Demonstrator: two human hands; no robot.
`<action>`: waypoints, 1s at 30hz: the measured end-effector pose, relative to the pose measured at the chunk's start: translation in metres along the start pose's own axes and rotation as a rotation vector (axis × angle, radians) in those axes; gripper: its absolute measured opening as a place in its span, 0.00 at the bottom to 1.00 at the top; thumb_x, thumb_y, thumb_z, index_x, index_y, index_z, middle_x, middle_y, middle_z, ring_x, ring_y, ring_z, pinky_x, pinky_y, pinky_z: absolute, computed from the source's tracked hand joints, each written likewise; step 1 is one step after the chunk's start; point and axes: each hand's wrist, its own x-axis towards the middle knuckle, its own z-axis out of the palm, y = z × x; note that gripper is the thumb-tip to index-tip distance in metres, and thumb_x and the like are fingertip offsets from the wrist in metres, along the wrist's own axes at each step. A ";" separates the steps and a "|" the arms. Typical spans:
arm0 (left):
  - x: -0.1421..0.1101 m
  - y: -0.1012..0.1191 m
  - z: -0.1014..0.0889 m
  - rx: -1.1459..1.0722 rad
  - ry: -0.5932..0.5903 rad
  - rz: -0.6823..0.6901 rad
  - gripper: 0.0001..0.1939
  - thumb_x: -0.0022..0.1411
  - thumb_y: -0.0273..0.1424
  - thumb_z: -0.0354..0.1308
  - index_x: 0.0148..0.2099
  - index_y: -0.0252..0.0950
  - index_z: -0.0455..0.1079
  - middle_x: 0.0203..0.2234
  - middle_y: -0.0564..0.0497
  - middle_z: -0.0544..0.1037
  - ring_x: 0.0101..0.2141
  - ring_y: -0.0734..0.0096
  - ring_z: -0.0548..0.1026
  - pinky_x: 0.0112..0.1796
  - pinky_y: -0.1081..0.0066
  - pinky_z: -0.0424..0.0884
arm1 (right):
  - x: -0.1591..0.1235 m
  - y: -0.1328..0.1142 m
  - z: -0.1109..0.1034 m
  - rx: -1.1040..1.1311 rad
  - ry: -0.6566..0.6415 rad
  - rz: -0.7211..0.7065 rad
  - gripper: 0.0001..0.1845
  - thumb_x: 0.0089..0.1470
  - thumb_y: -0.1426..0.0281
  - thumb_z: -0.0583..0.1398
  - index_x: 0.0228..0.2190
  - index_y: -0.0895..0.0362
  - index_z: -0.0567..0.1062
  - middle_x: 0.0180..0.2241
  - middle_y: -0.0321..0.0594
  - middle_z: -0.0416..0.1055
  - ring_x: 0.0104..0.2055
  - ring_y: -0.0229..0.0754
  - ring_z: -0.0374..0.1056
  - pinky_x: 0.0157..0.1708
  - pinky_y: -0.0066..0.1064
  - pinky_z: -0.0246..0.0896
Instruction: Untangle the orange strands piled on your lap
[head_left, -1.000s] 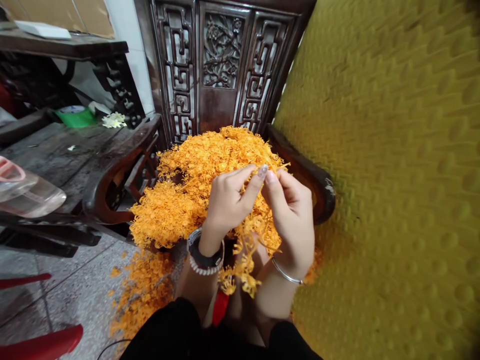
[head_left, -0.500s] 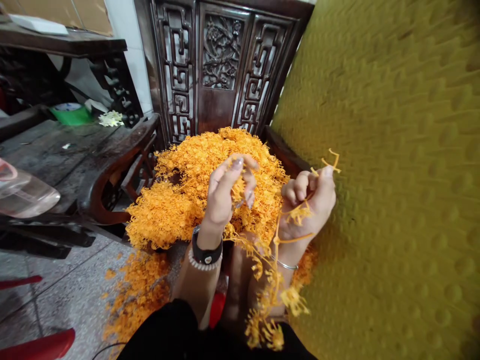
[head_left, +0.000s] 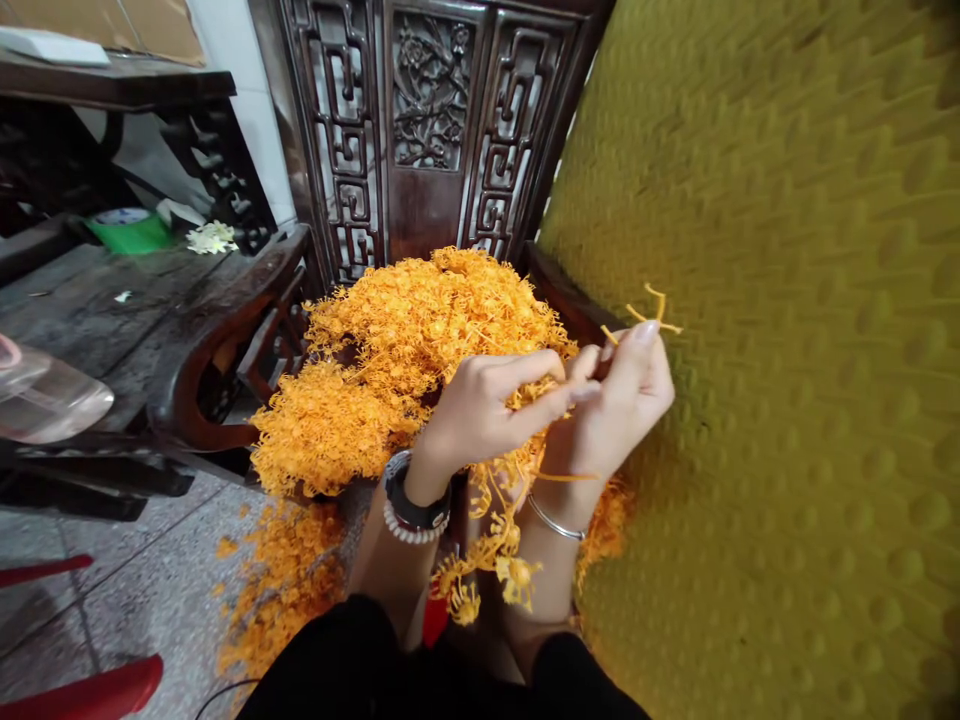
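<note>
Head view: left hand [head_left: 480, 410] and right hand [head_left: 622, 400] meet above orange pile [head_left: 405, 340]

Pile sits heaped on the seat of a carved wooden chair [head_left: 427, 130], between the armrests; the seat itself is hidden beneath it. Material of the pile cannot be determined; it appears as fine, tangled, branching strands.

Left hand: wrist raised, palm turned down, fingers partly curled and reaching across toward the right hand. Whether it has hold of anything cannot be confirmed, as the back of the hand blocks the palm and the strands there are hard to separate.

Right hand: upright and nearly closed, fingertips pinched together on a loose strand [head_left: 645, 315], which sticks out above them against the yellow dimpled cushion [head_left: 765, 300]. That cushion is blurred and cut off by the frame.

Tangle [head_left: 487, 560] hangs below the hands, in front of the forearms; its upper end is hidden behind the hands. Spilled strands [head_left: 277, 590] lie on the tile floor [head_left: 135, 600] left of the chair. Black watch [head_left: 416, 500] and beaded bracelet [head_left: 405, 530] are on the left wrist; metal bangle [head_left: 555, 520] is on the right.
</note>
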 end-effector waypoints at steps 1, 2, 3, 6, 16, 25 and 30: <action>0.000 0.001 0.003 -0.091 0.011 -0.008 0.13 0.59 0.40 0.55 0.28 0.37 0.66 0.18 0.58 0.63 0.20 0.80 0.61 0.23 0.74 0.58 | 0.000 -0.002 -0.001 -0.003 -0.064 0.058 0.19 0.56 0.60 0.54 0.19 0.54 0.56 0.16 0.28 0.44 0.13 0.29 0.41 0.13 0.27 0.34; 0.000 0.002 0.006 -0.197 0.026 -0.024 0.14 0.61 0.39 0.52 0.27 0.37 0.65 0.18 0.58 0.63 0.19 0.80 0.60 0.23 0.74 0.58 | 0.000 -0.004 -0.003 -0.012 -0.131 0.123 0.18 0.56 0.59 0.53 0.19 0.54 0.56 0.14 0.27 0.44 0.12 0.30 0.40 0.12 0.27 0.34; 0.001 0.002 0.009 -0.302 0.037 -0.050 0.15 0.62 0.39 0.51 0.26 0.37 0.65 0.17 0.58 0.62 0.19 0.81 0.60 0.22 0.75 0.58 | 0.000 -0.006 -0.004 -0.023 -0.197 0.189 0.18 0.57 0.58 0.51 0.20 0.53 0.56 0.12 0.26 0.43 0.11 0.30 0.38 0.12 0.28 0.34; 0.001 0.002 0.019 -0.531 0.057 -0.150 0.19 0.61 0.42 0.52 0.23 0.36 0.62 0.16 0.57 0.61 0.17 0.81 0.59 0.19 0.74 0.57 | 0.001 -0.011 -0.007 0.014 -0.313 0.296 0.18 0.58 0.55 0.48 0.22 0.51 0.55 0.09 0.23 0.41 0.08 0.31 0.33 0.09 0.29 0.35; 0.006 -0.019 -0.008 -1.013 0.301 -0.266 0.18 0.62 0.42 0.50 0.24 0.37 0.55 0.11 0.61 0.50 0.10 0.85 0.49 0.11 0.81 0.49 | 0.024 0.012 -0.024 0.837 -0.263 0.478 0.19 0.64 0.67 0.40 0.23 0.56 0.56 0.11 0.22 0.35 0.11 0.28 0.32 0.10 0.19 0.36; -0.002 -0.015 -0.022 -0.533 -0.085 -0.302 0.11 0.59 0.37 0.55 0.35 0.36 0.74 0.20 0.55 0.71 0.20 0.81 0.68 0.21 0.80 0.63 | 0.027 0.016 -0.023 1.053 -0.216 0.310 0.19 0.64 0.67 0.40 0.22 0.57 0.54 0.13 0.24 0.38 0.13 0.27 0.42 0.14 0.20 0.42; 0.000 -0.014 -0.026 -0.277 -0.520 -0.371 0.14 0.57 0.40 0.57 0.35 0.34 0.74 0.23 0.52 0.75 0.24 0.78 0.69 0.28 0.75 0.65 | 0.031 0.016 -0.026 1.026 -0.088 0.252 0.20 0.64 0.67 0.40 0.20 0.56 0.49 0.12 0.25 0.40 0.12 0.26 0.41 0.14 0.20 0.42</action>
